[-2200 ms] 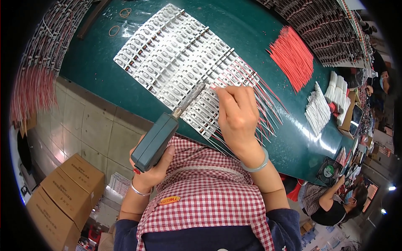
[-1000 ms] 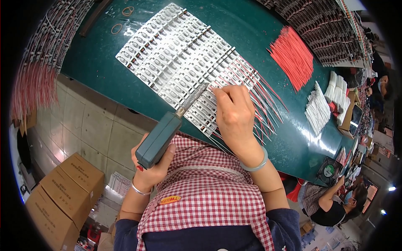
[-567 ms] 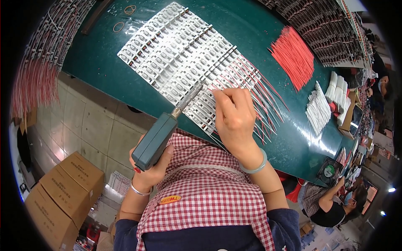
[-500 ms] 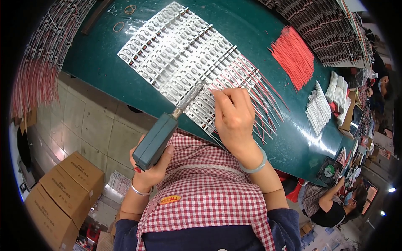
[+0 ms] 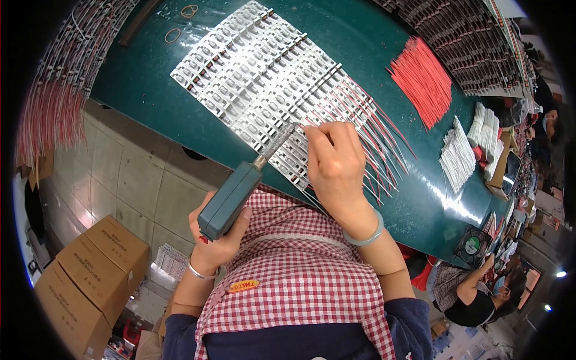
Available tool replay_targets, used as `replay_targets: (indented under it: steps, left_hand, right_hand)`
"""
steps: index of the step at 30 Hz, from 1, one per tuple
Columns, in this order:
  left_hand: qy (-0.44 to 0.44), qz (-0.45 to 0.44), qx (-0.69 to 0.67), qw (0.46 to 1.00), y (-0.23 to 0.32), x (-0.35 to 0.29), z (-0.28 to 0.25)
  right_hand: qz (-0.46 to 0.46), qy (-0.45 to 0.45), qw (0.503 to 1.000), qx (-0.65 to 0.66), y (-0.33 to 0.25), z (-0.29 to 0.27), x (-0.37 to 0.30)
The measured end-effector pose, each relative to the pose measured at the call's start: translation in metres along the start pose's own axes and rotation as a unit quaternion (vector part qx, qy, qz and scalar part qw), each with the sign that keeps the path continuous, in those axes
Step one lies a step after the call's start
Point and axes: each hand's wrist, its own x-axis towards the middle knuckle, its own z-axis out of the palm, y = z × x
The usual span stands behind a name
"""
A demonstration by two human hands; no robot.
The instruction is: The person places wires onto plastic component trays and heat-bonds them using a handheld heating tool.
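Note:
My left hand is closed round the dark green, boxy handle of a soldering iron. Its crusted grey tip reaches up to the sheet of white slotted modules lying on the table. My right hand is closed in a pinch just right of that tip, over the sheet. A thin wire seems to be between thumb and forefinger, mostly hidden. Red and white wires run out from the sheet's right part, past and below the right hand.
A red wire bundle and white wire bundles lie on the green table at right. Rubber bands rest at far left. Wired strips hang at left. Cartons stand on the floor; a co-worker sits at lower right.
The soldering iron and my left hand have shifted slightly right and up. My right hand has risen a little, its fingers still pinched near the tip.

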Motion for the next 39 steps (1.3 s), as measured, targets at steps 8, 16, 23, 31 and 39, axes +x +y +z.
replay_targets:
  steps: [8, 16, 23, 31, 39]
  left_hand:
    - [-0.001, -0.017, 0.01, 1.0, -0.001, -0.002, 0.0]
    - [0.045, 0.017, 0.023, 0.999, -0.014, -0.015, -0.001]
    - [0.045, 0.014, 0.043, 0.998, -0.011, -0.014, 0.0]
    - [0.081, -0.025, -0.018, 0.996, 0.002, -0.011, 0.005]
    - [0.064, -0.081, -0.049, 0.993, -0.015, -0.022, 0.009]
  right_hand:
    - [-0.004, -0.021, 1.0, -0.015, 0.0, -0.002, 0.002]
    - [-0.005, -0.029, 0.999, -0.026, 0.0, -0.003, 0.002]
    - [-0.017, -0.034, 0.999, -0.018, -0.004, -0.009, 0.001]
    - [-0.041, -0.086, 0.995, -0.006, -0.01, -0.02, -0.013]
    - [-0.047, -0.081, 0.995, -0.021, 0.003, -0.027, -0.022]
